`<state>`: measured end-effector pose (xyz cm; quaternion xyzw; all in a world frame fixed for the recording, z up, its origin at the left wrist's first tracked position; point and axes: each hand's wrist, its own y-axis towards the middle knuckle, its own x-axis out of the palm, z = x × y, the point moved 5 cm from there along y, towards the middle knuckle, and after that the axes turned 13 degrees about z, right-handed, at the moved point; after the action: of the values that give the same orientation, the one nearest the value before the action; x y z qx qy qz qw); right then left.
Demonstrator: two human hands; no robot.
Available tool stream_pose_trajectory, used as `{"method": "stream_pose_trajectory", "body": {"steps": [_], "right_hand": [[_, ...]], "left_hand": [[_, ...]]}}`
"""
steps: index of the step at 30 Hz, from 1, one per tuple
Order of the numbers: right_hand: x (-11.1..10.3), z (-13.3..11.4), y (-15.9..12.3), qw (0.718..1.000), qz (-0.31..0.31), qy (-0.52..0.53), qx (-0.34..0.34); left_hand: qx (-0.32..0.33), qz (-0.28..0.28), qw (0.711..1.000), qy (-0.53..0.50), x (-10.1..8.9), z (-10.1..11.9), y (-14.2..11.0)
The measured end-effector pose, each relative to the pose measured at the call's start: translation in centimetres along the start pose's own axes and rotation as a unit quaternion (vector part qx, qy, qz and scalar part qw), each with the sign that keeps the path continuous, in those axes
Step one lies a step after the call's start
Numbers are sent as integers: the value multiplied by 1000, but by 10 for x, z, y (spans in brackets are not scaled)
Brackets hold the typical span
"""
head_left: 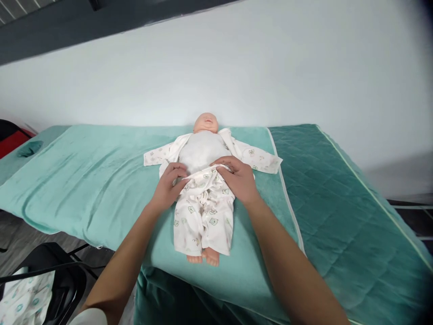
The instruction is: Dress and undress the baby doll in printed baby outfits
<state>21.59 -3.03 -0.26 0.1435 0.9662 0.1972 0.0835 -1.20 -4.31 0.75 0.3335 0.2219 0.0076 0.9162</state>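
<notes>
A baby doll [206,123] lies on its back with its head toward the wall and its bare feet toward me. It wears white printed pants [189,221], and a white printed jacket [259,157] lies open with its sleeves spread to both sides. The doll's torso [205,149] looks pale and plain. My left hand [170,184] is closed on the pants' waistband at the left hip. On the opposite side, my right hand [239,178] pinches the same waistband between thumb and fingers. Some fingertips are hidden by the fabric.
The doll rests on a padded table with a light green cover [111,176]; a darker quilted cover [331,203] lies at the right. A white wall [237,67] stands behind. At lower left is a black chair [64,280] with a printed cloth [29,298] on it.
</notes>
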Motion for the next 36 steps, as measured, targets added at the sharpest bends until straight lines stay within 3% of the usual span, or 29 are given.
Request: {"method": "stream_pose_trajectory", "body": {"steps": [3,9,14,18,21,27,31,36], "right_hand": [[-2,-2,0,1000,-2,-26,14],[-8,11,2,996,16,-28,84],[-12,26,9,986,45,91,133],[-14,40,14,954,80,201,207],[-13,47,14,932,75,254,249],[-4,45,13,957,-2,218,193],[-5,50,17,984,53,118,120],[-8,46,21,987,139,25,73]], "left_hand": [[23,38,997,68,-1,0,13],[-81,82,991,74,1,-32,44],[-91,94,990,62,2,-43,71],[-115,109,984,78,6,-60,85],[-164,117,976,81,14,-80,81],[-238,75,965,74,28,-103,61],[-220,50,969,96,29,-102,63],[-195,30,975,105,32,-103,64]]}}
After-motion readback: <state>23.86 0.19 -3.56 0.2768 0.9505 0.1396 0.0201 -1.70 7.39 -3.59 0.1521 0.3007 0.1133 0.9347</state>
